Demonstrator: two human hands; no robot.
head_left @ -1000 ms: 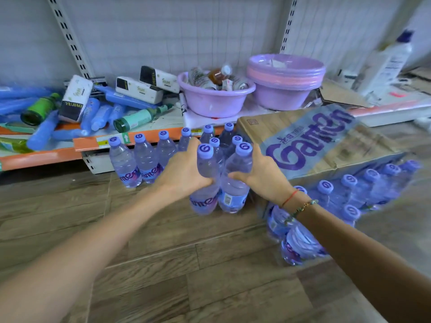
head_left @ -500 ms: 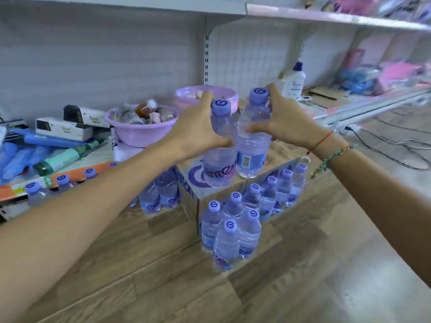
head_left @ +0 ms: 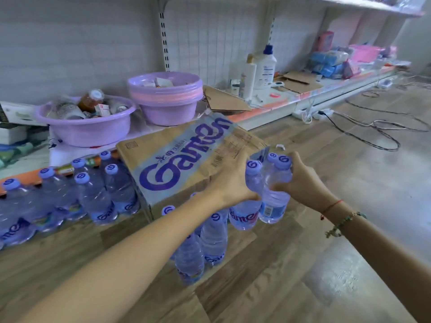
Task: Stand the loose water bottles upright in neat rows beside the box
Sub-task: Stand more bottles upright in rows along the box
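Observation:
A cardboard box (head_left: 186, 157) with purple lettering stands on the wooden floor. My left hand (head_left: 231, 180) grips one clear water bottle (head_left: 247, 213) with a purple cap. My right hand (head_left: 305, 180) grips a second bottle (head_left: 275, 206) pressed against it. Both bottles hang upright just off the box's front right corner. Below them, several bottles (head_left: 210, 238) stand upright in front of the box. Another group of upright bottles (head_left: 93, 197) stands in rows left of the box.
A low shelf (head_left: 268, 108) behind the box carries two purple basins (head_left: 93, 127), a white jug (head_left: 265, 66) and cardboard scraps. Black cables (head_left: 373, 129) and a power strip lie on the floor at right. Open wooden floor (head_left: 303, 264) lies in front.
Both hands have carried the two bottles down from over the box to its front right corner. The view has swung to the right.

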